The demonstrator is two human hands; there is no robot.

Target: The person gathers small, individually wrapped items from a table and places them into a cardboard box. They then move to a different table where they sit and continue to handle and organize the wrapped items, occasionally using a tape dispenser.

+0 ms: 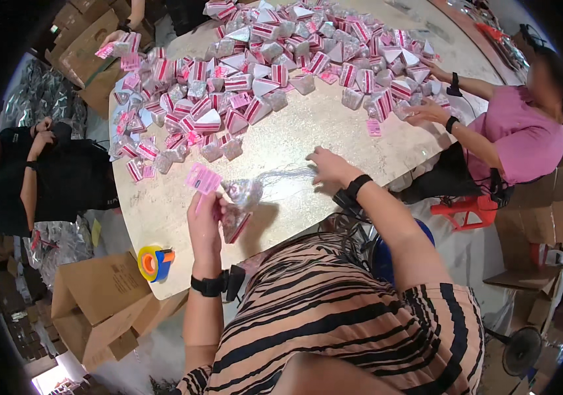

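My left hand is closed around a small wedge-shaped pack in clear shiny wrapping, with a red-and-white striped side. A pink tag stands up above those fingers. Thin, pale strands lie loosely on the table between this pack and my right hand. The fingers of my right hand are bent but apart, at the right end of the strands. Whether a fingertip touches a strand is too fine to see.
Many similar wedge packs with pink tags are heaped over the table's far side. A tape roll sits at its near left corner. A co-worker in pink reaches in at right; others are at left. Cardboard boxes stand below.
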